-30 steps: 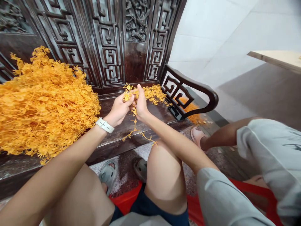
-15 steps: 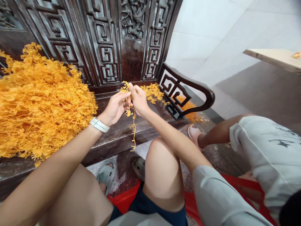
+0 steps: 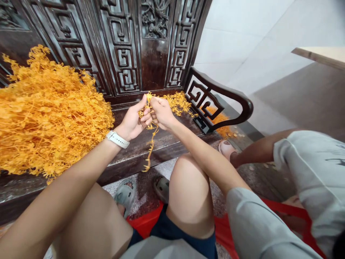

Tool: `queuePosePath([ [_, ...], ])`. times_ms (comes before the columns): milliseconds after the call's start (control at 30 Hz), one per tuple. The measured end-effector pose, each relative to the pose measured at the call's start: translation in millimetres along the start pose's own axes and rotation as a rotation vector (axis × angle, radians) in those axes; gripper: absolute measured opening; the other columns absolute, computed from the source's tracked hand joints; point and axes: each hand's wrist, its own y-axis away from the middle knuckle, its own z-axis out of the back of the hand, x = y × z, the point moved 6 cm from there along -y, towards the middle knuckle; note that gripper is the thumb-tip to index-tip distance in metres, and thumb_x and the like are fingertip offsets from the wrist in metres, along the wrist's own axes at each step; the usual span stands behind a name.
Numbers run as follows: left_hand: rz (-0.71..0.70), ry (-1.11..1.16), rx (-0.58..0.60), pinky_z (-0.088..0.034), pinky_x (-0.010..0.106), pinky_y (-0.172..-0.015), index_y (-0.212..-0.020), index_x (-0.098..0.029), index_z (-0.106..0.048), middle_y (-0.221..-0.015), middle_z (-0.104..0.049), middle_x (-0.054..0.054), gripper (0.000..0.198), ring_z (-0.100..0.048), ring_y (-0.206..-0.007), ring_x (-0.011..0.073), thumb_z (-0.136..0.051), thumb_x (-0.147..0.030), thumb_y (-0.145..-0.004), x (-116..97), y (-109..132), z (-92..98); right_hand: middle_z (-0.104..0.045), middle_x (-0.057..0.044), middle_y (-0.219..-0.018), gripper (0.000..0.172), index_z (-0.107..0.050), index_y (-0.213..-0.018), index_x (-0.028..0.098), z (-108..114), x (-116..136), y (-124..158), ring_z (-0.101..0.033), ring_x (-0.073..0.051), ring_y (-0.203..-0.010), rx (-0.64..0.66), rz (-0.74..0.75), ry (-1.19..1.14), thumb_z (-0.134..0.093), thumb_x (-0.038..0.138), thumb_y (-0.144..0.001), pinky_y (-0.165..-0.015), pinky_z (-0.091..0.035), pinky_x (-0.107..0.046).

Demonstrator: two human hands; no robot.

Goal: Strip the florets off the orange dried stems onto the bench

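Observation:
Both of my hands are held together above a dark carved wooden bench seat [image 3: 151,151]. My left hand [image 3: 132,122], with a white watch [image 3: 117,139] on its wrist, and my right hand [image 3: 161,113] both pinch a thin orange dried sprig [image 3: 151,147]. Its top is bunched between my fingers, and its stem hangs down past the bench edge. To the left lies a large heap of orange dried sprigs [image 3: 45,111]. A smaller orange pile [image 3: 178,102] sits just beyond my right hand.
A carved dark wood backrest [image 3: 124,46] and a curved lattice armrest [image 3: 218,97] bound the bench. Orange bits [image 3: 218,120] lie on the floor beyond it. A seated person's leg [image 3: 256,153] and grey-clad side are at right. A pale tabletop corner [image 3: 323,54] shows at upper right.
My hands have come closer together around the top of the sprig. Its lower stem now hangs straighter and no longer trails to the right. The view has shifted slightly.

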Motion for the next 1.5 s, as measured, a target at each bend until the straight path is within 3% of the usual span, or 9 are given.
queuePosePath([
  [267, 0.056, -0.03, 0.111, -0.038, 0.023, -0.041, -0.055, -0.023, -0.031, -0.043, -0.023, -0.007, 0.076, -0.03, -0.036, 0.0066, -0.072, -0.067, -0.102, -4, 12, -16.1, -0.028, 0.018, -0.046, 0.06, -0.035, -0.079, 0.027, 6, 3, -5, -0.015, -0.002, -0.034, 0.109, -0.057, -0.114, -0.078, 0.063, -0.099, -0.03, -0.015, -0.014],
  [433, 0.207, -0.217, 0.268, -0.023, 0.016, -0.038, -0.057, -0.02, -0.037, -0.048, -0.028, -0.008, 0.072, -0.023, -0.037, 0.0017, -0.088, -0.055, -0.092, -8, 20, -17.1, -0.027, 0.018, -0.048, 0.054, -0.04, -0.082, 0.026, 13, 4, 6, -0.011, -0.001, -0.037, 0.331, -0.118, 0.032, -0.078, 0.06, -0.101, -0.033, -0.013, -0.013],
  [600, 0.274, -0.378, 0.338, -0.022, 0.017, -0.038, -0.06, -0.019, -0.047, -0.052, -0.031, -0.007, 0.068, -0.024, -0.041, 0.0025, -0.088, -0.066, -0.089, -12, 19, 8.9, -0.032, 0.015, -0.052, 0.059, -0.046, -0.081, 0.025, 32, 4, 19, -0.019, -0.002, -0.04, 0.548, -0.152, 0.225, -0.089, 0.065, -0.088, -0.036, -0.014, -0.014],
  [667, 0.229, -0.368, 0.261, -0.028, 0.019, -0.038, -0.062, -0.02, -0.05, -0.051, -0.034, -0.005, 0.068, -0.029, -0.041, 0.0049, -0.08, -0.073, -0.093, -16, 14, 22.2, -0.034, 0.013, -0.054, 0.059, -0.046, -0.08, 0.024, 53, 5, 7, -0.022, -0.004, -0.043, 0.425, -0.106, 0.232, -0.088, 0.066, -0.089, -0.038, -0.019, -0.014],
  [767, 0.163, -0.326, 0.125, -0.04, 0.023, -0.042, -0.071, -0.022, -0.06, -0.054, -0.043, -0.002, 0.065, -0.045, -0.044, 0.01, -0.071, -0.081, -0.094, -20, 4, 38.6, -0.05, 0.006, -0.066, 0.056, -0.056, -0.09, 0.024, 106, 7, -22, -0.045, -0.009, -0.053, -0.009, 0.034, 0.203, -0.07, 0.078, -0.096, -0.05, -0.043, -0.019],
  [867, 0.123, -0.28, 0.063, -0.051, 0.026, -0.049, -0.082, -0.022, -0.068, -0.06, -0.054, 0.002, 0.06, -0.06, -0.054, 0.0147, -0.073, -0.08, -0.093, -19, -5, 45.6, -0.073, -0.008, -0.105, 0.066, -0.067, -0.12, 0.026, 162, 4, -34, -0.073, -0.022, -0.101, -0.428, 0.109, 0.262, -0.05, 0.086, -0.099, -0.091, -0.065, -0.039],
  [1000, 0.104, -0.258, 0.055, -0.057, 0.028, -0.055, -0.092, -0.023, -0.072, -0.065, -0.059, 0.002, 0.05, -0.067, -0.062, 0.0173, -0.078, -0.073, -0.092, -12, -10, 44.7, -0.065, -0.017, -0.156, 0.079, -0.068, -0.14, 0.024, 188, 4, -37, -0.052, -0.033, -0.158, -0.487, 0.213, 0.431, -0.051, 0.087, -0.096, -0.132, -0.04, -0.061],
  [1267, 0.055, -0.298, 0.105, -0.059, 0.029, -0.063, -0.094, -0.02, -0.069, -0.068, -0.063, 0.004, 0.056, -0.075, -0.074, 0.0207, -0.059, -0.074, -0.105, -8, -9, 33.1, -0.078, -0.008, -0.113, 0.064, -0.079, -0.113, 0.024, 126, 29, -20, -0.073, -0.025, -0.125, -0.284, 0.582, 0.543, -0.055, 0.083, -0.101, -0.117, -0.057, -0.047],
  [1500, -0.076, -0.272, 0.06, -0.064, 0.033, -0.07, -0.096, -0.02, -0.071, -0.073, -0.067, 0.005, 0.059, -0.08, -0.085, 0.026, -0.05, -0.074, -0.108, -19, -8, 26.9, -0.073, -0.012, -0.134, 0.071, -0.067, -0.141, 0.021, 23, 30, 22, -0.068, -0.028, -0.125, 0.269, 0.695, 0.911, -0.052, 0.08, -0.105, -0.113, -0.055, -0.048],
])
